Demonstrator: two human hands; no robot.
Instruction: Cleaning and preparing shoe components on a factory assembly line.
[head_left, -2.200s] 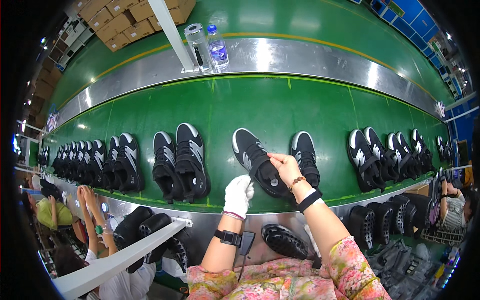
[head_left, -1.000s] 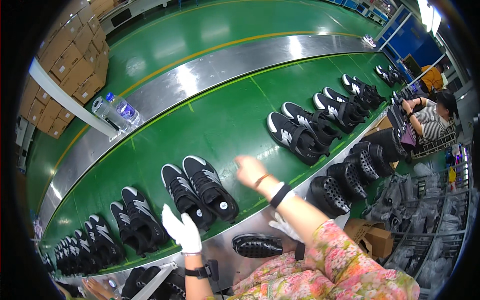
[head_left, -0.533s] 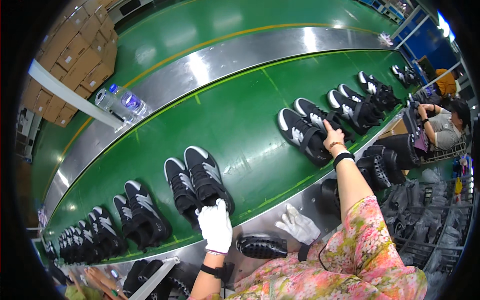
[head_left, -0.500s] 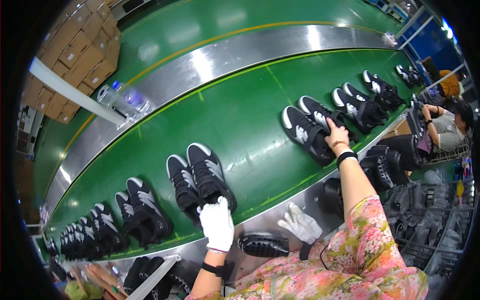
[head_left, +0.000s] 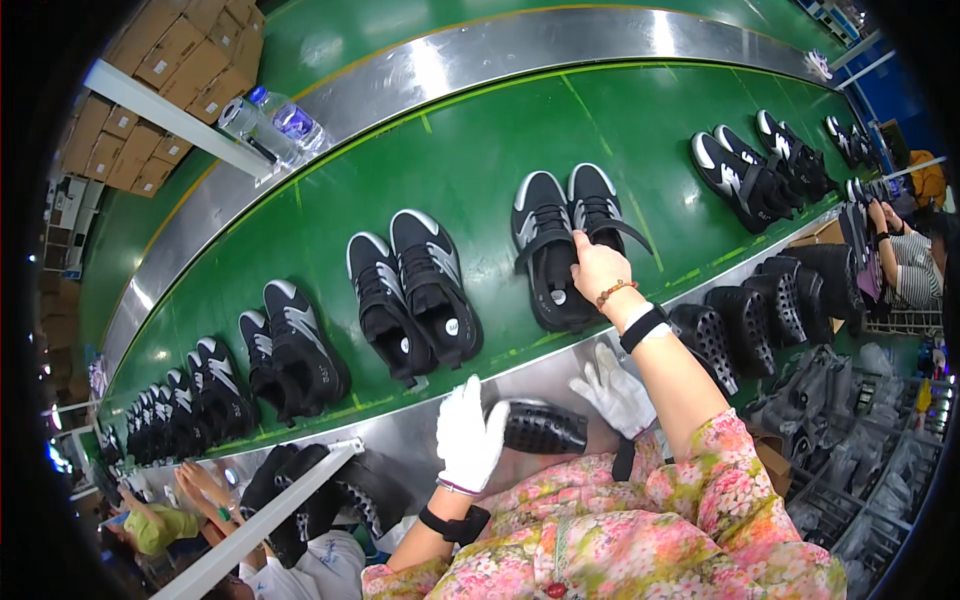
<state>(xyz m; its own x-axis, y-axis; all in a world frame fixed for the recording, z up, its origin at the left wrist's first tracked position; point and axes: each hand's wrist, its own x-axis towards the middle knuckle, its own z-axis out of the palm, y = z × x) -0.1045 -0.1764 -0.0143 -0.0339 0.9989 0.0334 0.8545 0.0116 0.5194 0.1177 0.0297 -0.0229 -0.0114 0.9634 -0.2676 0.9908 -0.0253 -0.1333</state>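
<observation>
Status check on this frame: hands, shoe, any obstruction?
Bare right hand gripping black-and-white sneaker pair on green conveyor belt. White-gloved left hand open, at belt's metal edge. Nothing in the way.

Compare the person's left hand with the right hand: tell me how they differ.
The left hand wears a white glove; the right hand is bare, with a bead bracelet. The left hand rests at the metal edge of the belt, holding nothing; the right hand reaches onto the green belt and touches a black shoe. Both wrists carry a black band.
</observation>
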